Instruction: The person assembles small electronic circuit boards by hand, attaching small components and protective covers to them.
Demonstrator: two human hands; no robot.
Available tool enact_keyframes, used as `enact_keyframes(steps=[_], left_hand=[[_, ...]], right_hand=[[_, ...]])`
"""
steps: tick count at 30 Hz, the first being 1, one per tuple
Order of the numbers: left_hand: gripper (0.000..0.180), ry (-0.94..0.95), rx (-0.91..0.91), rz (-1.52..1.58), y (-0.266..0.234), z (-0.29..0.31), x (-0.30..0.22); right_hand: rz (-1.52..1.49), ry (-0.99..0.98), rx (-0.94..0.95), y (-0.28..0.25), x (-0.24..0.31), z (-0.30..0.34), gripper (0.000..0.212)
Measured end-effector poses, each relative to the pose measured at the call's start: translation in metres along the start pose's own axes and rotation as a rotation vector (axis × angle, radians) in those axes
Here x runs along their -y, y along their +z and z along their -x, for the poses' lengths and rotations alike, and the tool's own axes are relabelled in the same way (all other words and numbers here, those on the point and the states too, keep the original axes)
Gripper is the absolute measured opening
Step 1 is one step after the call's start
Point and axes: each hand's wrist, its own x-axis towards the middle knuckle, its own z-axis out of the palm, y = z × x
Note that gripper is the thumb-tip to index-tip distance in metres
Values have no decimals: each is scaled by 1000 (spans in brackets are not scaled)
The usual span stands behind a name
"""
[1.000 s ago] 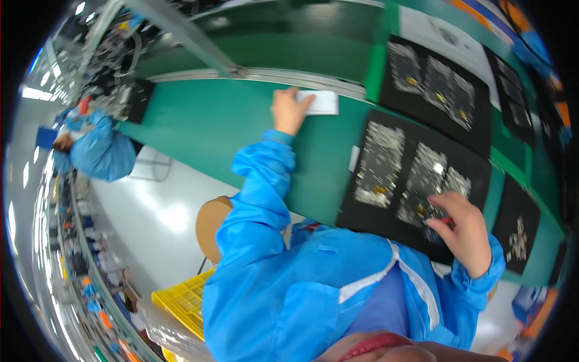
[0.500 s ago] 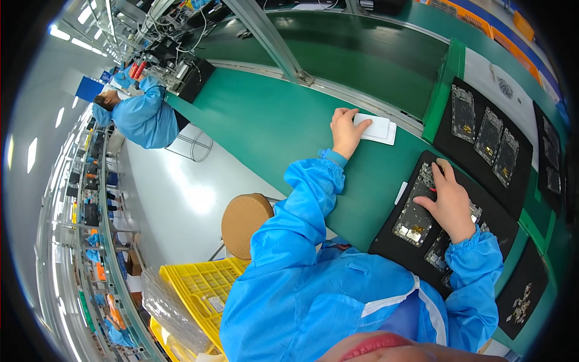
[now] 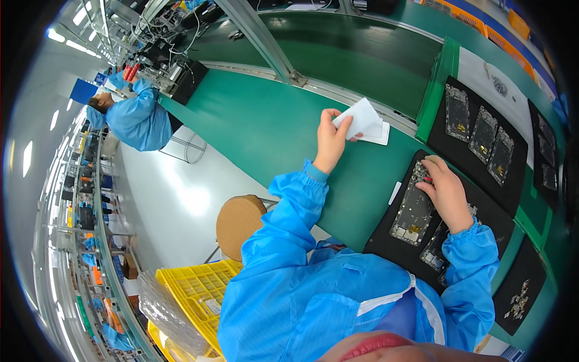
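Observation:
My left hand [image 3: 332,143] pinches a thin white sheet [image 3: 360,116] between thumb and fingers, its far corner tilted up. More white sheets [image 3: 381,136] lie stacked on the green bench just beneath it. My right hand [image 3: 447,192] is bent over the upper end of a phone circuit board [image 3: 412,208], thumb and fingertips drawn together there. A small red bit shows at those fingertips; what they hold is too small to make out. The board rests on a black mat [image 3: 386,235], and a second phone board [image 3: 434,250] lies beside it, partly under my right forearm.
Further right, a black mat [image 3: 467,148] bears several phone boards. Small metal parts lie on another mat [image 3: 512,317]. A narrow white strip [image 3: 394,193] lies by the near mat. Behind the bench [image 3: 265,127] runs a dark green belt [image 3: 356,60]. A co-worker [image 3: 136,117] sits far left.
My left hand has lifted a white sheet off the stack and moved slightly left with it. My right hand's thumb and fingers have closed together at the board's upper end.

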Motion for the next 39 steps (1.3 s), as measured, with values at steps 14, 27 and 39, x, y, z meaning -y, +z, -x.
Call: enact_keyframes(steps=[14, 27, 39], left_hand=[[31, -160, 370, 138, 8, 106, -57], [29, -47, 391, 74, 15, 105, -59], [34, 226, 445, -210, 41, 79, -47]], right_hand=[[-462, 108, -111, -13, -8, 13, 53], [-385, 76, -73, -18, -1, 7, 49], [-180, 46, -103, -9, 8, 7, 46]])
